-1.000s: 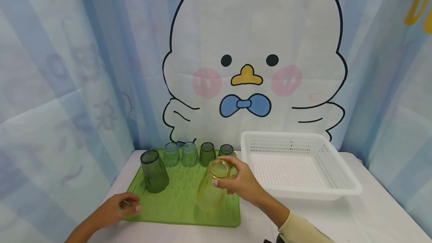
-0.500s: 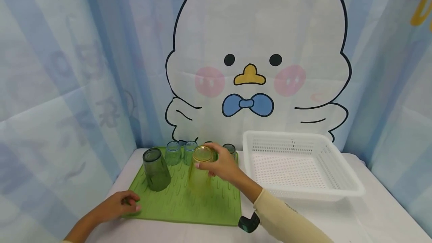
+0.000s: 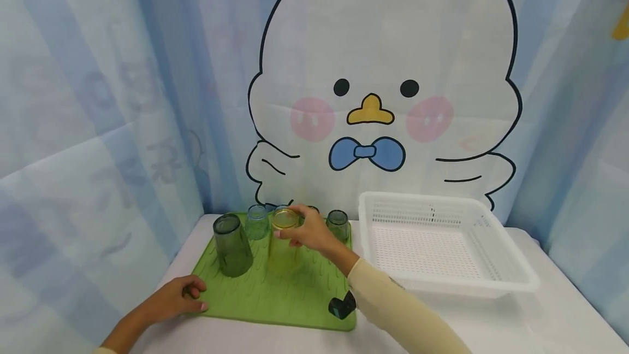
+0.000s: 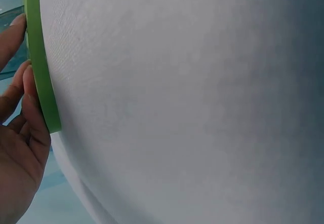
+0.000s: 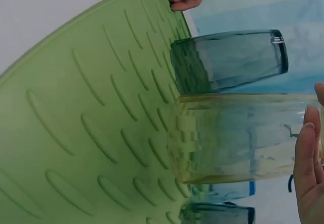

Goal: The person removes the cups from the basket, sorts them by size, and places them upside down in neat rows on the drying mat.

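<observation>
My right hand (image 3: 314, 231) grips a tall yellow glass (image 3: 284, 247) near its upper end, thumb on one side and fingers on the other. The glass is upside down, its wide end at the green drying mat (image 3: 275, 305); whether it touches, I cannot tell. To its left a tall dark green glass (image 3: 232, 247) stands on the mat. Behind are small glasses, a light blue one (image 3: 257, 224) and a dark one (image 3: 338, 225); others are partly hidden by the yellow glass and right hand. My left hand (image 3: 177, 298) rests its loosely bent fingers on the mat's front left corner.
A white plastic basket (image 3: 506, 266) stands to the right of the mat on the white tablecloth (image 3: 555, 310). A curtain (image 3: 373, 42) with a cartoon bird hangs behind the table. A small black device (image 3: 342, 306) is on the right wrist.
My right hand has carried the yellow glass left and back over the mat, closer to the tall dark green glass. The left hand stays at the mat's corner. The head view shifts slightly.
</observation>
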Action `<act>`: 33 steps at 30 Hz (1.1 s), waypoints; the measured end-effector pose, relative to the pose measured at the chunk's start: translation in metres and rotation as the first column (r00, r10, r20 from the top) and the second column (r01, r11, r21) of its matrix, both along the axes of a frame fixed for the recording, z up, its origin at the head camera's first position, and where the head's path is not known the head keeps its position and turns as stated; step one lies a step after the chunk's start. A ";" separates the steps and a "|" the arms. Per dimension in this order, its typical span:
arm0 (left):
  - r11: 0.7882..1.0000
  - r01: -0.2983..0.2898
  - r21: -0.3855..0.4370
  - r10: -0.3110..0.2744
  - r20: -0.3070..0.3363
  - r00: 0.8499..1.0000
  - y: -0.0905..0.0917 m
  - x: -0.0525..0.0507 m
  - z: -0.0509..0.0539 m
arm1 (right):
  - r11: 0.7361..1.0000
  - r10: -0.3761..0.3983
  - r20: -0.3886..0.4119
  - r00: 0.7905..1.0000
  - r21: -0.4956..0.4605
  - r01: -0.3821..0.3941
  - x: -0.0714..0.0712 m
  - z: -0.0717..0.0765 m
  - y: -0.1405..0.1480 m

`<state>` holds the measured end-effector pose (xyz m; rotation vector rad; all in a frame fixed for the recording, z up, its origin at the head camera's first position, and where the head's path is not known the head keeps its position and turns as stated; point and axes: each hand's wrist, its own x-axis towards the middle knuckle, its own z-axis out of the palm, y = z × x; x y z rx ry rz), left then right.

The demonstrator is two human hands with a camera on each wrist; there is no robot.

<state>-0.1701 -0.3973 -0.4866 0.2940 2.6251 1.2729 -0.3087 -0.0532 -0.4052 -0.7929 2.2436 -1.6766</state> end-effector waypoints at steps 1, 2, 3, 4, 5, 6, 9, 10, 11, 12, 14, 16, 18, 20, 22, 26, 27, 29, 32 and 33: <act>1.000 -0.006 -0.003 0.006 -0.002 1.000 0.001 0.000 0.000 | 1.000 0.003 0.002 1.000 0.004 -0.003 -0.001 0.000 -0.002; 1.000 -0.011 -0.006 0.011 -0.006 1.000 0.002 0.000 0.000 | 1.000 0.004 0.007 1.000 0.007 -0.004 -0.002 -0.001 -0.003; 1.000 -0.014 -0.006 0.014 -0.007 1.000 0.002 0.000 0.000 | 1.000 0.006 0.012 1.000 0.010 -0.006 -0.004 -0.002 -0.005; 1.000 -0.014 -0.008 0.014 -0.009 1.000 0.002 0.000 0.000 | 1.000 0.008 0.015 1.000 0.009 -0.008 -0.005 -0.003 -0.007; 1.000 -0.014 -0.010 0.014 -0.013 1.000 0.002 0.000 0.001 | 1.000 0.006 0.019 1.000 0.006 -0.006 -0.006 -0.005 -0.008; 1.000 -0.012 -0.012 0.012 -0.015 1.000 0.003 0.000 0.001 | 1.000 0.003 0.024 1.000 0.006 -0.003 -0.007 -0.006 -0.009; 1.000 -0.011 -0.023 0.011 -0.016 1.000 0.003 0.000 0.003 | 1.000 -0.001 0.033 0.999 0.000 0.001 -0.009 -0.010 -0.012; 0.999 -0.014 -0.029 0.013 -0.015 1.000 0.003 0.000 0.003 | 1.000 0.000 0.033 0.999 -0.002 0.000 -0.009 -0.011 -0.013; 0.999 -0.019 -0.035 0.018 -0.013 1.000 0.003 0.000 0.003 | 1.000 0.002 0.034 0.999 -0.006 -0.001 -0.009 -0.011 -0.014; 0.999 -0.023 -0.041 0.022 -0.013 1.000 0.003 0.000 0.003 | 1.000 0.002 0.036 0.999 -0.009 -0.002 -0.009 -0.012 -0.015; 0.999 -0.032 -0.042 0.032 -0.002 1.000 0.004 0.001 0.003 | 1.000 0.003 0.048 0.999 -0.021 -0.002 -0.009 -0.012 -0.016; 0.999 -0.033 -0.042 0.034 0.006 0.999 0.004 0.001 0.003 | 0.999 0.007 0.063 0.998 -0.033 -0.005 -0.009 -0.012 -0.017; 0.999 -0.031 -0.036 0.032 0.013 0.999 0.004 0.000 0.003 | 0.999 0.013 0.076 0.997 -0.044 -0.009 -0.009 -0.013 -0.018; 0.999 -0.028 -0.029 0.028 0.020 0.999 0.004 0.000 0.003 | 0.999 0.016 0.081 0.997 -0.048 -0.012 -0.009 -0.014 -0.019; 0.999 -0.023 -0.032 0.024 0.019 1.000 0.004 0.000 0.003 | 0.999 0.013 0.073 0.997 -0.038 -0.011 -0.009 -0.015 -0.019; 0.999 -0.028 -0.040 0.029 0.020 0.999 0.005 0.000 0.004 | 1.000 0.000 0.047 0.999 0.003 0.000 -0.008 -0.015 -0.020; 0.999 -0.031 -0.042 0.032 0.023 0.999 0.005 0.000 0.004 | 1.000 -0.001 0.040 0.999 0.016 0.001 -0.008 -0.015 -0.019; 0.999 -0.029 -0.036 0.030 0.024 0.999 0.005 0.000 0.004 | 0.999 0.004 0.032 0.999 0.034 -0.005 -0.009 -0.014 -0.018; 0.999 -0.021 -0.032 0.022 0.017 1.000 0.006 0.000 0.005 | 0.998 0.011 0.024 1.000 0.067 -0.013 -0.010 -0.011 -0.015; 0.999 -0.020 -0.034 0.020 0.014 1.000 0.006 0.000 0.006 | 0.997 0.013 0.022 1.000 0.080 -0.014 -0.011 -0.010 -0.014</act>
